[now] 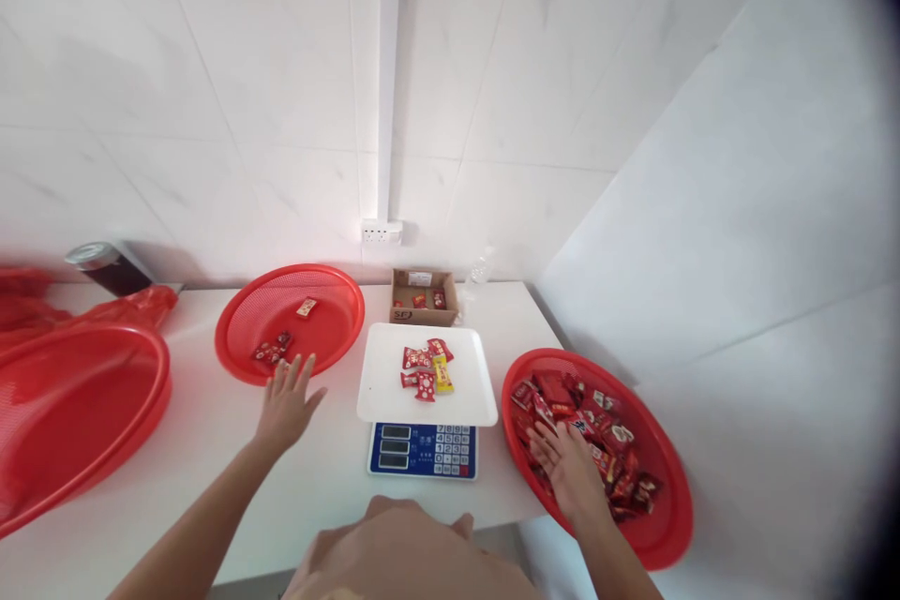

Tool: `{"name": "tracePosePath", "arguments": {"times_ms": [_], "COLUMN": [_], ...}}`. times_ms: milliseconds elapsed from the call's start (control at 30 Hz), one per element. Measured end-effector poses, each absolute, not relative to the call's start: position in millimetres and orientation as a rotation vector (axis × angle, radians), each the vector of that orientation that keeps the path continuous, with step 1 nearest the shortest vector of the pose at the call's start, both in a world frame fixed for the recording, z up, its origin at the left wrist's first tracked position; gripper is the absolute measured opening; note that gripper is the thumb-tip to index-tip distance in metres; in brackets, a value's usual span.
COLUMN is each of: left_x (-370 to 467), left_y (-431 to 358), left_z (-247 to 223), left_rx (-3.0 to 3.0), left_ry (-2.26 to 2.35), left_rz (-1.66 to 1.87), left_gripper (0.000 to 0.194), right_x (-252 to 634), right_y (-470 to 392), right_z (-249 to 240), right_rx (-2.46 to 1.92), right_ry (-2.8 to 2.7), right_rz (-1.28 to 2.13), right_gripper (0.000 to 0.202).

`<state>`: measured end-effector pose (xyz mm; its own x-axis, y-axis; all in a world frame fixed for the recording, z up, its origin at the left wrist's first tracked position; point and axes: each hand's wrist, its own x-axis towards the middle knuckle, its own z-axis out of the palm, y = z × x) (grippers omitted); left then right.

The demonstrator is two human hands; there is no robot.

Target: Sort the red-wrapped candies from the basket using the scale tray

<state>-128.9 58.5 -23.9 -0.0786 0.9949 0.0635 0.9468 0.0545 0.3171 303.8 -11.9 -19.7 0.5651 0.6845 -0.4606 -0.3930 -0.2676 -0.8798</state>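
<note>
My left hand [287, 408] hovers with spread fingers at the near rim of a round red basket [337, 319], which has a few small wrapped candies [271, 352] inside. Over the left part of another red basket [671, 520], piled with red candy packets [605, 431], is my right hand [566, 469]; its fingers are apart and nothing shows in it. Between the two hands stands a digital scale [423, 450] with a white tray [383, 394]. Several red packets [426, 384] and one yellow packet [442, 373] lie on the tray.
Behind the scale sits a small cardboard box [426, 314] with a few packets, beside a clear plastic bottle [479, 272]. A large red basket [84, 394] is at the left, near a red plastic bag [141, 305] and a dark can [112, 267]. A wall socket [381, 232] is behind.
</note>
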Motion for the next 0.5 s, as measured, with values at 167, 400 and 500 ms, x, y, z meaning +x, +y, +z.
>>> {"name": "tracePosePath", "arguments": {"times_ms": [167, 400, 500], "left_x": [-173, -247, -284], "left_y": [63, 11, -16], "left_z": [-17, -13, -15], "left_rx": [1.827, 1.68, 1.529], "left_ry": [2.33, 2.742, 2.983], "left_rz": [0.062, -0.304, -0.33], "left_gripper": [0.053, 0.055, 0.064], "right_x": [305, 305, 307], "right_y": [-19, -20, -20], "right_z": [-44, -70, -73], "right_rx": [-1.757, -1.917, -1.968], "right_ry": [-0.511, -0.808, -0.794], "right_rz": [0.925, 0.83, 0.832], "right_gripper": [0.082, 0.082, 0.084]}}
